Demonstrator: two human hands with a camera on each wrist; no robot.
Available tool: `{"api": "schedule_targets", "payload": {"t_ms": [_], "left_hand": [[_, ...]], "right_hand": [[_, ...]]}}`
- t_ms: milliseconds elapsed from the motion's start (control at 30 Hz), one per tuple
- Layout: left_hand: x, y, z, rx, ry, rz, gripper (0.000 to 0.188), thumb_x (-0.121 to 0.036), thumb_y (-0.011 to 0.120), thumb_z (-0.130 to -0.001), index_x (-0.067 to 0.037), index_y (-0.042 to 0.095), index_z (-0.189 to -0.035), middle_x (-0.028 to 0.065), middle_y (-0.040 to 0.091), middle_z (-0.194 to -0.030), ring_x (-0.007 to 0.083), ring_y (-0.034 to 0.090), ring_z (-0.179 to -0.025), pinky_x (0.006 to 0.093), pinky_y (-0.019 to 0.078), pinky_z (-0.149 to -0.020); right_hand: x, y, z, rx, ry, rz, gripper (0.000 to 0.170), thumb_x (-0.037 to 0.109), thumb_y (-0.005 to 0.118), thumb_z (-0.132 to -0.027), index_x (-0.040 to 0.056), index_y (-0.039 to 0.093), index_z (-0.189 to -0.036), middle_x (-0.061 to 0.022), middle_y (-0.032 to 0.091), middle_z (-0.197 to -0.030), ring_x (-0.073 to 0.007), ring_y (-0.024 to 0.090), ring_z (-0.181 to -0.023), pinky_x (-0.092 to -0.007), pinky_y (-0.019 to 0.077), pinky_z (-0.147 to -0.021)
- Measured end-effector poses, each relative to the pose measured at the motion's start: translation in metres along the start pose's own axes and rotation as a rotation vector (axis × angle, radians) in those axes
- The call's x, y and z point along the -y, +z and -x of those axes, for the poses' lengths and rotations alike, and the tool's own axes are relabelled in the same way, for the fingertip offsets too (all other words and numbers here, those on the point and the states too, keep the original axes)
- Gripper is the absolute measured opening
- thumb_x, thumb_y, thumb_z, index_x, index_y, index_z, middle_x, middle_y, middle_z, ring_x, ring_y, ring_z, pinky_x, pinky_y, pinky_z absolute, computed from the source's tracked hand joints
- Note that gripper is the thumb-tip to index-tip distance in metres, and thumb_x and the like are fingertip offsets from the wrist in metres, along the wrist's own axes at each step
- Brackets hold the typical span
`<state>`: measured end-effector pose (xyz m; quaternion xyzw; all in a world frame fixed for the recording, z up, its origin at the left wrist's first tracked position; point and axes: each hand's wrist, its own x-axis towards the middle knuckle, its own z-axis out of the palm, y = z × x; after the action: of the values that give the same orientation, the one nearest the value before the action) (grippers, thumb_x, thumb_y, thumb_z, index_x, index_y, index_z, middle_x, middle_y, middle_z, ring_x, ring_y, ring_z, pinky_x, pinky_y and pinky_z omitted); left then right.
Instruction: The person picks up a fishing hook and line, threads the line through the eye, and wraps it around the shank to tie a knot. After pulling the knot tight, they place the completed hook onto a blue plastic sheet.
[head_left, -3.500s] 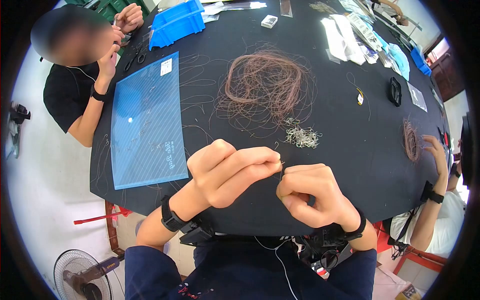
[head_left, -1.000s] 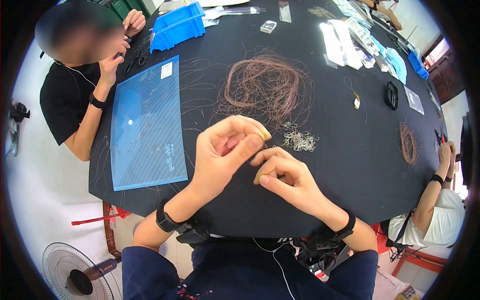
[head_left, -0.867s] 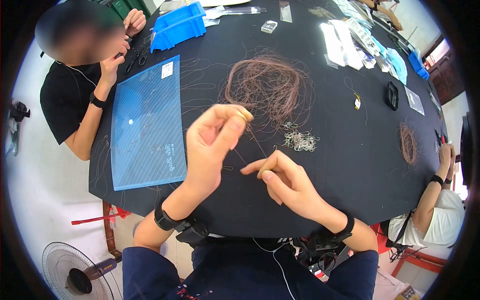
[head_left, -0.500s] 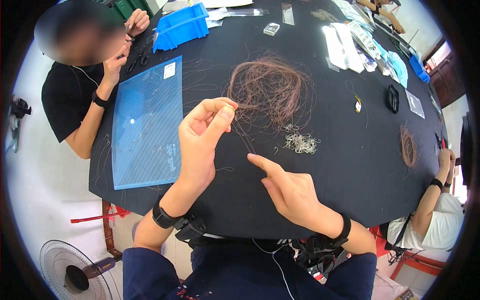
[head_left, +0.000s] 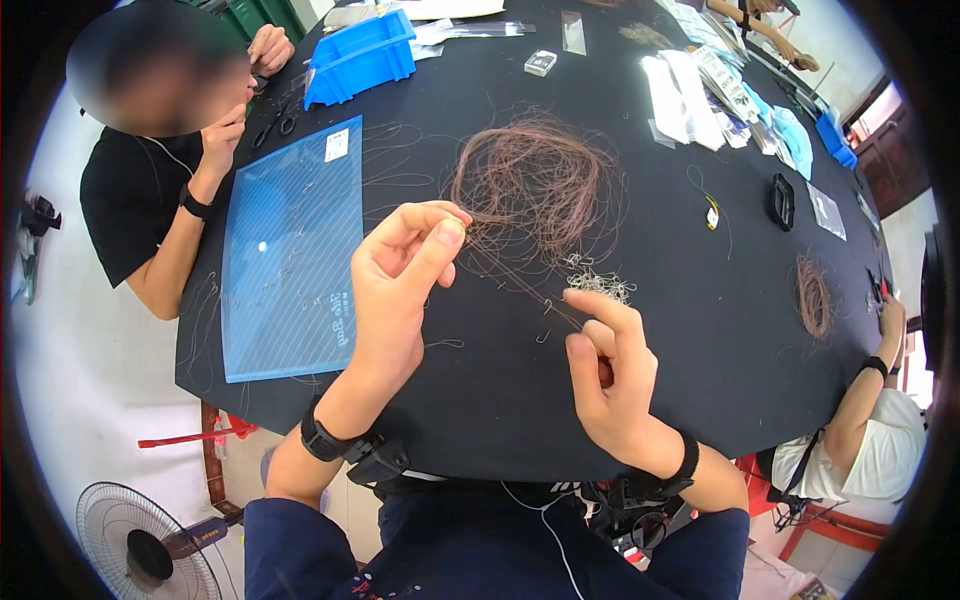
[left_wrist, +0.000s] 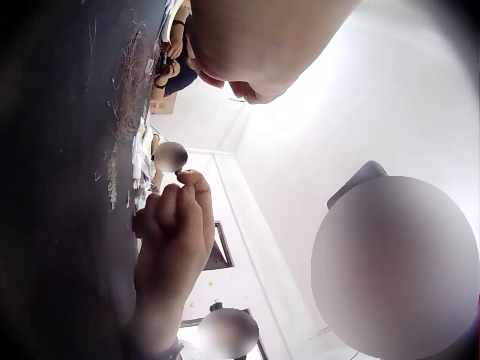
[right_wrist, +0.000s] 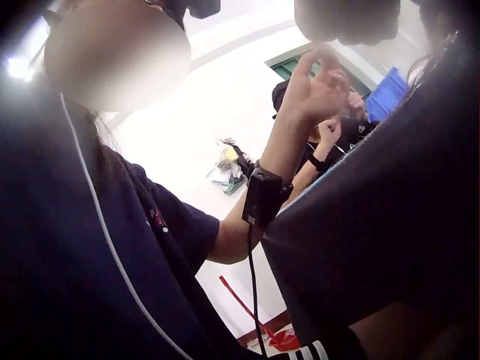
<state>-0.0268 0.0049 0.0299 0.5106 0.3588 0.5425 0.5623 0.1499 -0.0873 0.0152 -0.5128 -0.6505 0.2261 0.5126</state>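
Observation:
In the head view my left hand [head_left: 395, 285] pinches thin brown fishing line between thumb and index finger, above the table. Two strands of the fishing line [head_left: 517, 283] slant down to the right toward my right hand [head_left: 622, 385], whose index finger reaches out while the other fingers curl at the strands. A small fishing hook [head_left: 543, 337] shows in front of the right hand's fingers. Just beyond that hand lies a heap of silvery fishing hooks [head_left: 598, 283], partly covered by the index finger. A big tangled coil of fishing line [head_left: 540, 180] spreads behind both hands.
A blue file bag [head_left: 290, 260] with hooked lines on it lies at left. Behind it stand a blue bin [head_left: 360, 60] and scissors [head_left: 285, 125]. Another person [head_left: 140, 210] sits at left, one at right [head_left: 860, 440]. A smaller coil [head_left: 813, 295] lies right.
The hands, earlier close together, have drawn apart. My left hand has moved left and away with the line; the right moved right, its index finger lifting and other fingers curling.

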Motion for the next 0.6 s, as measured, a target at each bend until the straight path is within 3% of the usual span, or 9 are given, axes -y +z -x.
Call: {"api": "schedule_targets", "payload": {"t_ms": [33, 167, 300, 400, 433, 533, 600], "left_hand": [[0.000, 0.000, 0.000, -0.001, 0.000, -0.001, 0.016, -0.020, 0.063, -0.089, -0.004, 0.063, -0.090, 0.0045, 0.057, -0.098, 0.0025, 0.046, -0.070, 0.0186, 0.0395, -0.060], [-0.001, -0.001, 0.000, -0.006, -0.004, 0.003, 0.017, -0.019, 0.062, -0.089, -0.003, 0.062, -0.091, 0.0041, 0.056, -0.096, 0.0020, 0.044, -0.067, 0.0186, 0.0391, -0.058], [-0.006, 0.004, 0.002, 0.016, 0.029, 0.003, 0.014, -0.016, 0.061, -0.089, -0.002, 0.061, -0.088, 0.0046, 0.055, -0.093, 0.0024, 0.045, -0.065, 0.0182, 0.0383, -0.058], [-0.009, 0.009, 0.008, 0.232, 0.088, 0.007, 0.011, -0.012, 0.062, -0.086, -0.002, 0.059, -0.084, 0.0062, 0.056, -0.093, 0.0047, 0.047, -0.070, 0.0189, 0.0383, -0.063], [-0.005, 0.005, 0.007, 0.346, 0.134, 0.001, 0.004, -0.002, 0.064, -0.085, -0.001, 0.061, -0.087, 0.0073, 0.059, -0.098, 0.0067, 0.054, -0.077, 0.0200, 0.0450, -0.069], [-0.007, 0.002, 0.005, 0.573, 0.285, -0.154, 0.005, -0.006, 0.071, -0.076, -0.006, 0.067, -0.079, 0.0095, 0.057, -0.113, 0.0100, 0.053, -0.083, 0.0223, 0.0448, -0.069], [-0.014, 0.006, 0.008, 0.650, 0.136, -0.105, 0.008, -0.007, 0.075, -0.070, -0.010, 0.070, -0.077, 0.0123, 0.051, -0.125, 0.0169, 0.049, -0.102, 0.0257, 0.0455, -0.073]], "right_hand": [[-0.003, 0.000, 0.001, -0.027, -0.044, -0.037, 0.031, -0.006, 0.059, -0.084, -0.0001, 0.057, -0.114, -0.0014, 0.054, -0.060, -0.0076, 0.040, -0.045, -0.0215, 0.0326, -0.042], [0.001, -0.002, -0.002, -0.118, -0.154, -0.014, 0.019, -0.009, 0.063, -0.076, 0.0011, 0.067, -0.092, -0.0034, 0.061, -0.069, -0.0103, 0.044, -0.049, -0.0227, 0.0342, -0.044], [0.000, 0.004, -0.006, 0.126, -0.203, 0.041, 0.022, -0.007, 0.065, -0.072, 0.0039, 0.067, -0.091, -0.0047, 0.062, -0.070, -0.0171, 0.050, -0.055, -0.0290, 0.0427, -0.049], [-0.008, 0.004, -0.007, 0.308, -0.189, 0.139, 0.014, -0.001, 0.064, -0.076, 0.0058, 0.066, -0.089, -0.0050, 0.061, -0.069, -0.0193, 0.053, -0.057, -0.0308, 0.0450, -0.051], [-0.010, 0.002, -0.009, 0.308, -0.162, 0.146, 0.009, 0.002, 0.063, -0.080, 0.0070, 0.064, -0.088, -0.0062, 0.061, -0.068, -0.0213, 0.055, -0.059, -0.0313, 0.0464, -0.052], [-0.009, -0.005, -0.017, 0.236, 0.052, 0.073, 0.009, 0.002, 0.062, -0.081, 0.0069, 0.064, -0.088, -0.0073, 0.060, -0.068, -0.0216, 0.056, -0.058, -0.0311, 0.0454, -0.052], [-0.016, -0.011, -0.022, 0.147, 0.193, 0.010, 0.010, 0.001, 0.062, -0.082, 0.0058, 0.065, -0.090, -0.0072, 0.059, -0.068, -0.0139, 0.052, -0.054, -0.0272, 0.0406, -0.051]]}}
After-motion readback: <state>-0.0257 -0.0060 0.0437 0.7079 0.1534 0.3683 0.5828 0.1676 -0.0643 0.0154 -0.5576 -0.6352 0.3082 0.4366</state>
